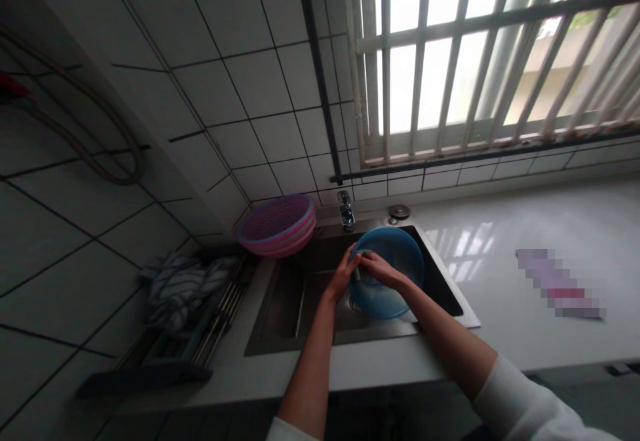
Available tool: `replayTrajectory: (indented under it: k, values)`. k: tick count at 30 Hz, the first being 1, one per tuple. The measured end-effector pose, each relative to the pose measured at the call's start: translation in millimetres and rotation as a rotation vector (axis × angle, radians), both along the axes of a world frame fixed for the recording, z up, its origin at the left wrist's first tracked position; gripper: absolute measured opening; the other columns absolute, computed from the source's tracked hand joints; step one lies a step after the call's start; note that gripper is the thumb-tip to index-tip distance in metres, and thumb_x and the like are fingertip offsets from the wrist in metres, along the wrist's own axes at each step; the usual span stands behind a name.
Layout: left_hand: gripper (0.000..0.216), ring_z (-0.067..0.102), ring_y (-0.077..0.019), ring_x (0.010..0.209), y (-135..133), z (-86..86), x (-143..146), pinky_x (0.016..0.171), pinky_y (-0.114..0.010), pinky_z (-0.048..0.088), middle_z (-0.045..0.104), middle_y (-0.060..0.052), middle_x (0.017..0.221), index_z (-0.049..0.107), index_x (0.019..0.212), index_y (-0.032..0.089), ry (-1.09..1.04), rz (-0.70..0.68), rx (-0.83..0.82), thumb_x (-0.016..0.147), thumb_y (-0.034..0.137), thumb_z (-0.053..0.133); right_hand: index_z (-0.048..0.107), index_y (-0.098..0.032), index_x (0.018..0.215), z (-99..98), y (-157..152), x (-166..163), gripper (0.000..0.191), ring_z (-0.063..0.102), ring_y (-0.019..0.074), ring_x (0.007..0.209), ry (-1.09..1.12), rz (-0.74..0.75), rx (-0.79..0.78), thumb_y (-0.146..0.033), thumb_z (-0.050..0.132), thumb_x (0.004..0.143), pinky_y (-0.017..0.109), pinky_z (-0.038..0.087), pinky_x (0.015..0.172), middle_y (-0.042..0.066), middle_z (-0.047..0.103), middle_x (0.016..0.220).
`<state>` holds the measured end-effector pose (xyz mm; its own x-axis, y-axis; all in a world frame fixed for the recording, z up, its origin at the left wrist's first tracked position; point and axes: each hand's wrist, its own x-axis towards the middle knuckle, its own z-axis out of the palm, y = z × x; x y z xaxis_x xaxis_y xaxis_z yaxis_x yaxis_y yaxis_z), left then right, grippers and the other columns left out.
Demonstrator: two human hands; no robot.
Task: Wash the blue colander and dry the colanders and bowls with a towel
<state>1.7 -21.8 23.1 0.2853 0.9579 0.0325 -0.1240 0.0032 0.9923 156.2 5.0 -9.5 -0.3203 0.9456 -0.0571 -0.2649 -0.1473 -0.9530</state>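
Note:
A blue plastic colander basket (393,261) is tilted over the steel sink (285,308), just below the tap (345,211). My left hand (344,273) grips its near left rim with curled fingers. My right hand (377,270) reaches inside the basket, fingers closed on a small greenish pad or cloth that I cannot make out clearly. Both forearms stretch out from the bottom of the view.
A stack of pink and purple colander baskets (278,225) sits at the sink's far left corner. A striped cloth (175,284) lies on a dish rack (200,334) to the left. White countertop (525,228) runs right under a barred window (475,61).

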Motion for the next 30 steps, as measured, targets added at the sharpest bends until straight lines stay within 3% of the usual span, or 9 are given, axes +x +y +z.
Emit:
replayTrajectory:
  k: [3,5,10,12,17,19,24,28,30]
  values:
    - [0.078,0.049,-0.0368,0.150,-2.1,1.0,2.7,0.128,-0.054,0.033,0.057,-0.013,0.158,0.057,0.152,0.026,-0.032,-0.066,-0.018,0.086,0.062,0.080,0.070,-0.021,0.093,8.6,8.8,13.2,0.037,0.066,0.0232,0.096,0.004,-0.349,0.026,-0.054,0.073,0.076,0.032,0.055,0.084,0.005,0.073,0.099]
    - [0.081,0.053,-0.0369,0.145,-2.7,0.6,2.9,0.124,-0.055,0.038,0.058,-0.014,0.156,0.055,0.152,0.026,-0.041,-0.097,-0.048,0.085,0.062,0.081,0.069,-0.021,0.092,12.0,10.3,18.9,0.034,0.066,0.0243,0.099,0.012,-0.449,0.009,-0.052,0.071,0.075,0.033,0.055,0.085,0.006,0.073,0.102]
    - [0.086,0.059,-0.0358,0.139,-2.5,-0.4,-2.7,0.121,-0.054,0.042,0.063,-0.015,0.150,0.053,0.152,0.026,-0.025,-0.019,-0.066,0.084,0.074,0.075,0.072,-0.018,0.089,4.7,-6.1,7.6,0.033,0.061,0.0182,0.079,-0.135,0.152,0.134,-0.048,0.077,0.075,0.029,0.050,0.074,0.002,0.070,0.087]
    - [0.086,0.060,-0.0358,0.138,-2.1,-0.3,-3.5,0.121,-0.053,0.042,0.064,-0.015,0.148,0.054,0.151,0.027,-0.016,0.012,-0.069,0.084,0.078,0.072,0.071,-0.018,0.086,3.0,-10.0,3.2,0.033,0.058,0.0166,0.075,-0.165,0.244,0.179,-0.048,0.076,0.076,0.028,0.048,0.072,0.001,0.068,0.083]
    - [0.080,0.061,-0.0331,0.135,-0.6,-2.3,-0.4,0.118,-0.048,0.044,0.065,-0.013,0.145,0.059,0.145,0.026,-0.047,-0.042,-0.091,0.082,0.071,0.079,0.069,-0.020,0.085,11.2,2.2,12.1,0.030,0.060,0.0195,0.083,-0.046,-0.270,0.125,-0.049,0.070,0.076,0.029,0.049,0.077,0.003,0.069,0.087]
    - [0.079,0.067,-0.0304,0.123,0.0,-3.4,-1.3,0.110,-0.046,0.050,0.070,-0.012,0.133,0.059,0.141,0.024,-0.046,-0.048,-0.126,0.080,0.068,0.083,0.069,-0.020,0.085,13.3,6.3,16.1,0.030,0.060,0.0198,0.083,-0.041,-0.319,0.097,-0.048,0.069,0.074,0.030,0.050,0.078,0.003,0.069,0.087]
    - [0.085,0.071,-0.0210,0.094,0.0,-1.9,-8.7,0.089,-0.036,0.055,0.074,-0.005,0.109,0.049,0.146,0.025,-0.092,0.027,-0.220,0.081,0.069,0.081,0.068,-0.019,0.084,7.2,-5.0,8.6,0.027,0.057,0.0163,0.075,-0.145,-0.030,0.148,-0.045,0.069,0.076,0.027,0.047,0.070,0.000,0.067,0.081]
    - [0.088,0.071,-0.0256,0.109,0.3,1.4,-9.4,0.101,-0.040,0.053,0.074,-0.008,0.125,0.046,0.156,0.029,-0.037,0.029,-0.180,0.083,0.063,0.082,0.072,-0.017,0.086,0.1,-17.0,-2.5,0.026,0.060,0.0162,0.072,-0.190,0.387,0.186,-0.042,0.073,0.077,0.027,0.049,0.069,0.002,0.070,0.083]
    - [0.077,0.068,-0.0294,0.122,1.0,1.5,-7.7,0.110,-0.043,0.049,0.072,-0.010,0.133,0.058,0.148,0.026,-0.046,-0.014,-0.168,0.084,0.061,0.082,0.071,-0.018,0.081,0.0,-13.8,-3.1,0.025,0.057,0.0155,0.069,-0.194,0.311,0.216,-0.042,0.072,0.076,0.027,0.047,0.067,0.001,0.068,0.079]
